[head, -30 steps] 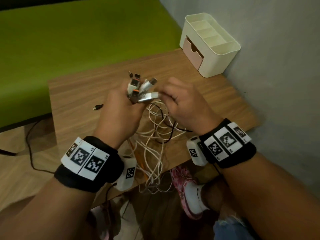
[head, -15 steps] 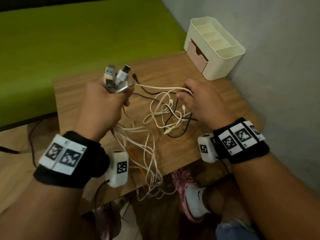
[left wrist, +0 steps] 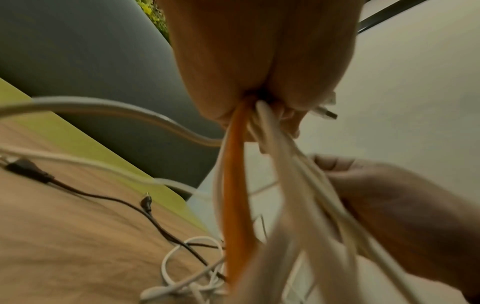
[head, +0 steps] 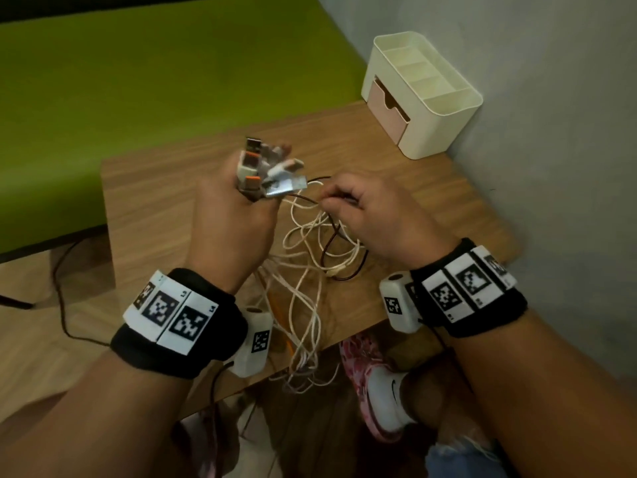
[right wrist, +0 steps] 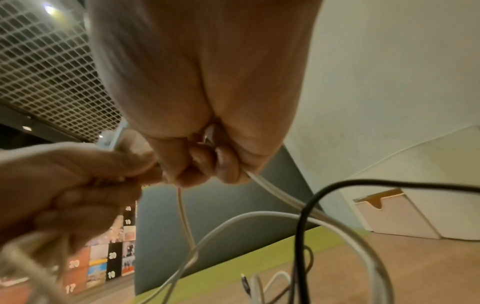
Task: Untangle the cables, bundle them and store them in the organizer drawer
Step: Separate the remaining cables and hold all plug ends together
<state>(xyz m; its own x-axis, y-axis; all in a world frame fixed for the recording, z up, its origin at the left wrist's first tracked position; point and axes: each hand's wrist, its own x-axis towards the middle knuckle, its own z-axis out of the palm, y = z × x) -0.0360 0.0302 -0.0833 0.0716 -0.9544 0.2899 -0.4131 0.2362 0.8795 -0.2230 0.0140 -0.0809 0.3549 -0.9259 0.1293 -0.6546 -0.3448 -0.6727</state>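
Observation:
My left hand (head: 238, 208) grips a bunch of USB plugs (head: 263, 172) upright above the wooden table (head: 155, 201); white and orange cables (left wrist: 233, 195) hang from the fist. A tangle of white and dark cables (head: 310, 257) lies on the table and spills over its near edge. Just right of the plugs, my right hand (head: 348, 208) has its fingers curled round a white cable (right wrist: 270, 191), and a black cable (right wrist: 303, 216) loops beside it. The cream organizer (head: 424, 94) with a pink drawer (head: 386, 112) stands at the table's far right corner.
A grey wall (head: 551, 167) runs along the table's right side. A green surface (head: 155, 63) lies behind and left of the table. A black cord (head: 58, 288) trails on the floor at the left. A shoe (head: 382, 384) shows under the near table edge.
My left hand swung left with the plugs, then came back toward the centre. My right hand dropped to the tangle, then rose close to the plugs holding a cable.

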